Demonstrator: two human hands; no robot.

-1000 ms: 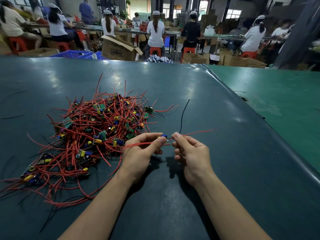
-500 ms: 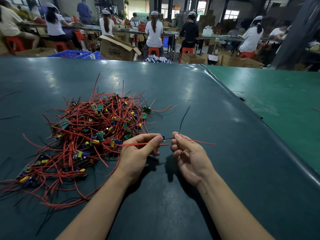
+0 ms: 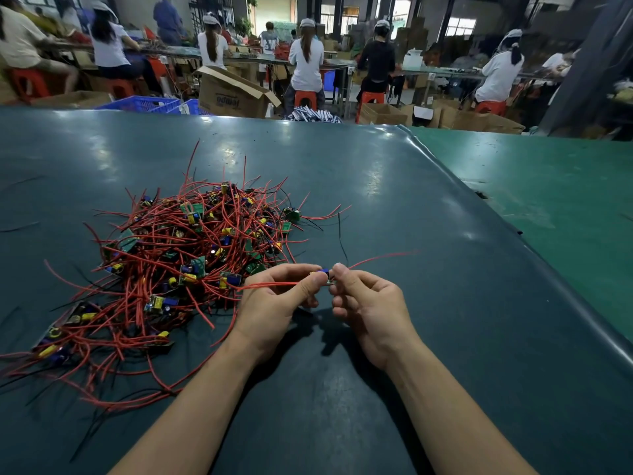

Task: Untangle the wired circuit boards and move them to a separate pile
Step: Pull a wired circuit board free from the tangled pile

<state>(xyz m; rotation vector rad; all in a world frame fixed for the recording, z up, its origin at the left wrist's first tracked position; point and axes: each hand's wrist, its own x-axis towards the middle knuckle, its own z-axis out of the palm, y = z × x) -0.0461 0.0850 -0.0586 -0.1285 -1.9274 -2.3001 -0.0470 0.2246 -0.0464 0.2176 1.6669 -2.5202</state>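
At frame centre, our left hand (image 3: pixel 274 296) and right hand (image 3: pixel 371 303) pinch one small circuit board (image 3: pixel 325 273); the tangled pile (image 3: pixel 178 265) lies left on the dark green table (image 3: pixel 411 207).

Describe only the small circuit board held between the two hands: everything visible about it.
The circuit board is tiny and mostly hidden; a blue component shows on top. The left hand and right hand pinch it between fingertips above the dark green table. A red wire runs left toward the tangled pile, another red wire points right, and a thin black wire rises from it.
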